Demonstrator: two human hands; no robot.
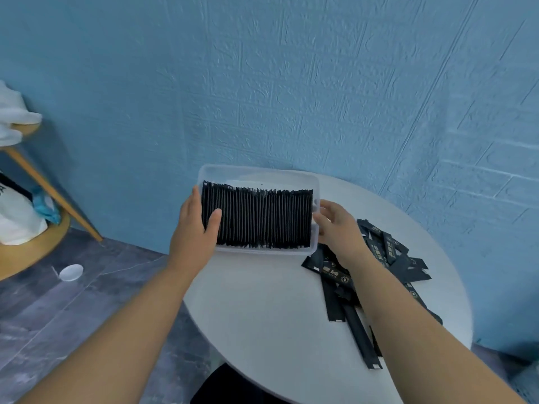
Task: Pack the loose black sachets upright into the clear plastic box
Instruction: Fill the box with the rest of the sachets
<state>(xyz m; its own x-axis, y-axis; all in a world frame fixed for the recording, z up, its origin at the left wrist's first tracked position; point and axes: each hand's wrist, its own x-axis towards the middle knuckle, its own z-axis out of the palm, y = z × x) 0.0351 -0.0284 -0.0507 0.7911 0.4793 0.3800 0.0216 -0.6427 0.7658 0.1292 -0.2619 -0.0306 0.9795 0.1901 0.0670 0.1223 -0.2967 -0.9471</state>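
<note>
Soft even light is filling the scene; wall [437,112] lines are bowing at three o'clock, loose sachets [392,249] blurring

I see bare desk [256,310] open at 6 o'clock of the clear box [262,174], loose sachets [332,272] crowding its 4 o'clock, the wall [291,97] close at 12.

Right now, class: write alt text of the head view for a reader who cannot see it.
A left hand and a right hand grip the ends of a clear plastic box packed with upright black sachets, at a round white table. Loose sachets lie right of the box.
</note>
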